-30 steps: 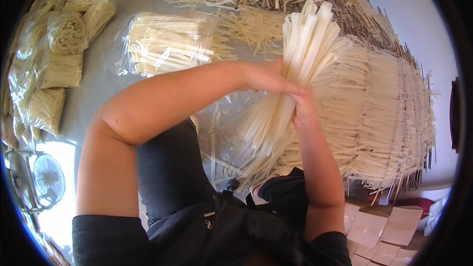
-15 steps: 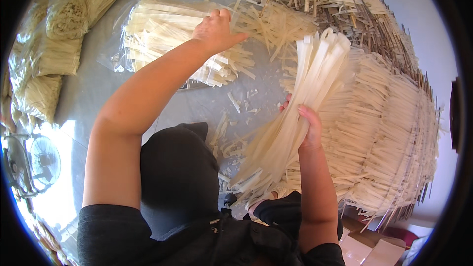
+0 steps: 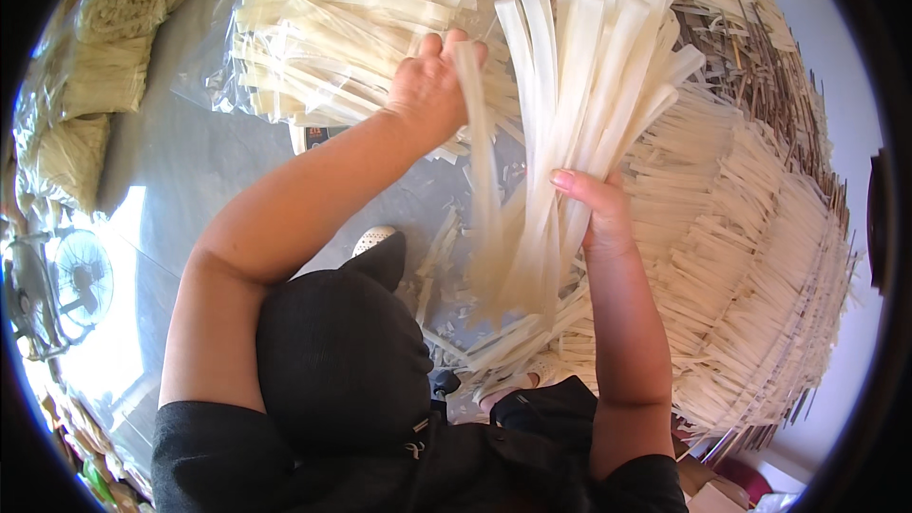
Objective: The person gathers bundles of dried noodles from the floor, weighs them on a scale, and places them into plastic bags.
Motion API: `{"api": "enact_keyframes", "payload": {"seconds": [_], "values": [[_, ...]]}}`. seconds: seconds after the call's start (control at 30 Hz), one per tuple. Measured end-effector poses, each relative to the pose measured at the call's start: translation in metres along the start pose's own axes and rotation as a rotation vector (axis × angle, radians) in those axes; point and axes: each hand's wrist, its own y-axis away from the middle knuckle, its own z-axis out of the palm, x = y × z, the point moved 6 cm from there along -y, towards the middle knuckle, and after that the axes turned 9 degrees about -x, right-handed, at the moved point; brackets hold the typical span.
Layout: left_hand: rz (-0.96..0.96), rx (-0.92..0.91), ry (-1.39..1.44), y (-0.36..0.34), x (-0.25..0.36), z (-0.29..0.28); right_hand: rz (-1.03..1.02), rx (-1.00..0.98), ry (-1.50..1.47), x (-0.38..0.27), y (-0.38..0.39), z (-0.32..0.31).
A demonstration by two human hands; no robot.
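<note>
Looped tops of the pale bundle (image 3: 579, 66) have spread apart since the earlier frame, and the left hand (image 3: 432, 85) now appears to pinch one loose strip (image 3: 482, 161), which hangs downward. Its fingers are just beside the open plastic bag (image 3: 204, 81). Thumb and fingers of the right hand (image 3: 603, 204) are closed around the bundle's middle, holding it tilted above the floor (image 3: 199, 171), between the bag and the long pile (image 3: 722, 256) along the floor's right edge, by the wall (image 3: 836, 66).

Gripped only at its waist, the fanned bundle could shed strips if the right hand loosens; strips jutting from the bag's right end could spill if knocked.

Small orange print shows on a dark panel (image 3: 318, 136) below the bag, and a light mark (image 3: 414, 448) on the black shirt (image 3: 456, 480); neither reads clearly.
</note>
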Motion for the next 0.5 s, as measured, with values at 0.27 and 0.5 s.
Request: {"api": "enact_keyframes", "payload": {"seconds": [0.27,0.5], "values": [[-0.044,0.06,0.567,0.001,-0.036,0.013,0.135,-0.009,-0.093,0.037,-0.014,0.018],[-0.23,0.206,2.353,0.016,-0.026,0.053,-0.046,-0.092,-0.093,0.058,-0.018,0.082]]}}
